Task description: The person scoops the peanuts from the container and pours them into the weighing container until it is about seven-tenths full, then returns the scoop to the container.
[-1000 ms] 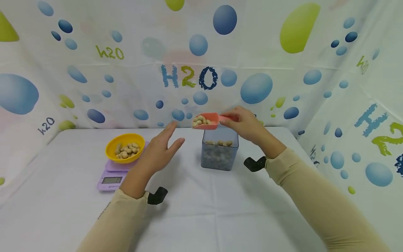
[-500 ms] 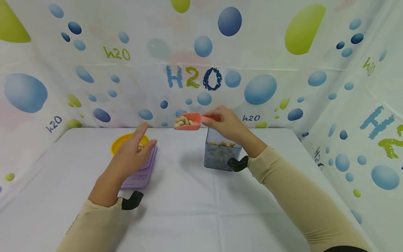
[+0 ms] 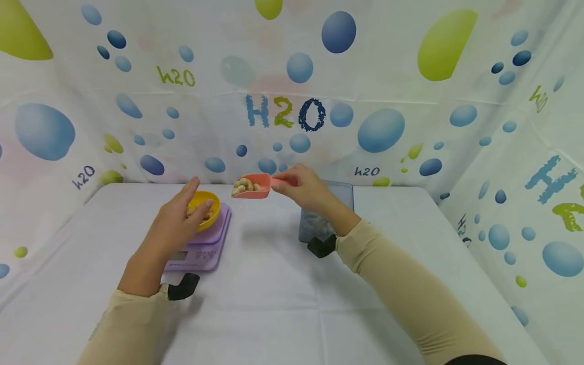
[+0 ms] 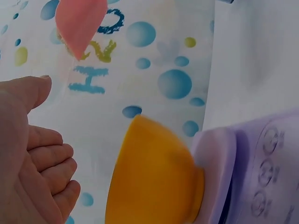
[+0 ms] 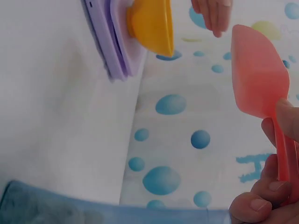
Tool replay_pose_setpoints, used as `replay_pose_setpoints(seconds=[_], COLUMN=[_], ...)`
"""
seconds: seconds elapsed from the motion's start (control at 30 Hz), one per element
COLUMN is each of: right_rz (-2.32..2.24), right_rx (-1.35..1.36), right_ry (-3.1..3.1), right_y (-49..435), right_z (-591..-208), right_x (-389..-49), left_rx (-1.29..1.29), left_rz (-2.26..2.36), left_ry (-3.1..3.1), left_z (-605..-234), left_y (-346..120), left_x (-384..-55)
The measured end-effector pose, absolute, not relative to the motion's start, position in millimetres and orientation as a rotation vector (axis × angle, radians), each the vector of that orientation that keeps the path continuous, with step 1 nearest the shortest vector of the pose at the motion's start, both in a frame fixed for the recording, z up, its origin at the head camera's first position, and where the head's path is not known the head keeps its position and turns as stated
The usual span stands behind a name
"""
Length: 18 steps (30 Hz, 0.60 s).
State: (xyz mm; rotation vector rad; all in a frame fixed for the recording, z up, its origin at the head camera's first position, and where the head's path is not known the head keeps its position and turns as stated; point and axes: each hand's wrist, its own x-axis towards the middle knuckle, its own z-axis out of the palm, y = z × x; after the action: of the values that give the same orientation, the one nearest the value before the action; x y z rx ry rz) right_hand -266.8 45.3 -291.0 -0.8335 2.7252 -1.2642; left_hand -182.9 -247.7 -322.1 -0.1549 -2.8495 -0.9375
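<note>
In the head view my right hand (image 3: 307, 190) grips the handle of a coral-pink scoop (image 3: 263, 191), held level above the table with several peanuts (image 3: 246, 186) in it. My left hand (image 3: 175, 220) hovers beside a yellow bowl (image 3: 213, 196), fingers extended and holding nothing. The bowl, with peanuts inside, stands on a lilac kitchen scale (image 3: 207, 258) and is partly hidden by that hand. In the left wrist view the bowl (image 4: 152, 172) is apart from the fingers. The right wrist view shows fingers and thumb curled round the scoop's handle (image 5: 284, 154).
A clear grey-blue plastic container (image 3: 314, 227) of peanuts stands behind my right forearm, partly covered by it. White cloth covers the table (image 3: 274, 284). A patterned curtain (image 3: 205, 126) hangs along the back and sides.
My right hand has carried the loaded scoop left, away from above the container toward the bowl. My left hand has moved left, to beside the bowl. The head view has shifted slightly.
</note>
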Motion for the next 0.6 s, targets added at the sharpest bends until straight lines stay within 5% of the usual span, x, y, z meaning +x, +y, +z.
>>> replay_pose_setpoints(seconds=[0.6], right_rz=[-1.190], right_rx=[-0.715], right_ry=[2.853], right_y=[-40], right_z=[-324], right_x=[-256], left_rx=[0.022], left_rz=[-0.828], left_ry=[-3.168], left_z=[-338], left_y=[-301], left_x=[-185])
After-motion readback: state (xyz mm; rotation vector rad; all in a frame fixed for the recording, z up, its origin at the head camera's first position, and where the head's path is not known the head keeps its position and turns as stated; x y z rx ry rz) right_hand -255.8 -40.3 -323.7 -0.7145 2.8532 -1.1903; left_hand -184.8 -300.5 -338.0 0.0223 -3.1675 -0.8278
